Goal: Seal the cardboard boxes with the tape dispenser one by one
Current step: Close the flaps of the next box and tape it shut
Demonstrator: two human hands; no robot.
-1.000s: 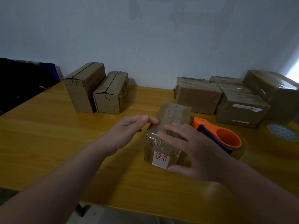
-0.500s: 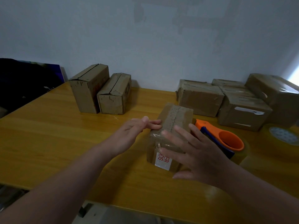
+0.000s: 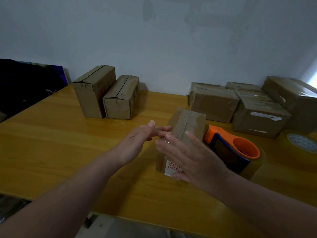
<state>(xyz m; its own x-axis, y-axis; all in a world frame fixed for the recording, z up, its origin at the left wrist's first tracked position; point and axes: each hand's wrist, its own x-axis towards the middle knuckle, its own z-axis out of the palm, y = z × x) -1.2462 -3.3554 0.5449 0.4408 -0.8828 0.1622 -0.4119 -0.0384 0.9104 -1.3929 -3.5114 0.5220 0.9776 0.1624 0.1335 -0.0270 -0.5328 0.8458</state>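
Table (image 3: 51,143): yellow wood, with its back edge against a pale wall (image 3: 154,40).
Back left: two boxes, the tall box (image 3: 94,93) and the low box (image 3: 121,98), stand side by side and touching, well apart from the hands; their top seams run toward the wall.
Back right: a cluster of wrapped boxes (image 3: 214,103) sits close together near the back edge.
Right edge: a clear tape roll (image 3: 301,143) lies flat, partly cut off by the frame.
Left edge: a dark thing (image 3: 25,83) lies beyond the table; I cannot tell what it is.
Box (image 3: 187,124): in the middle of the table, nearer the front edge; its long axis runs from the front edge toward the wall, leaning slightly right. A taped seam runs along that axis on top, and a white label (image 3: 171,167) with red letters faces the front.
Dispenser (image 3: 229,148): lies just beside the box's right side, orange nose toward the box's far end, round handle toward the right.
In the way: the right hand hides the box's near end.
Left hand (image 3: 137,143): fingers straight and together, with the tips at the box's upper left edge.
Right hand (image 3: 192,157): fingers straight and spread over the near top; I cannot tell whether it touches.
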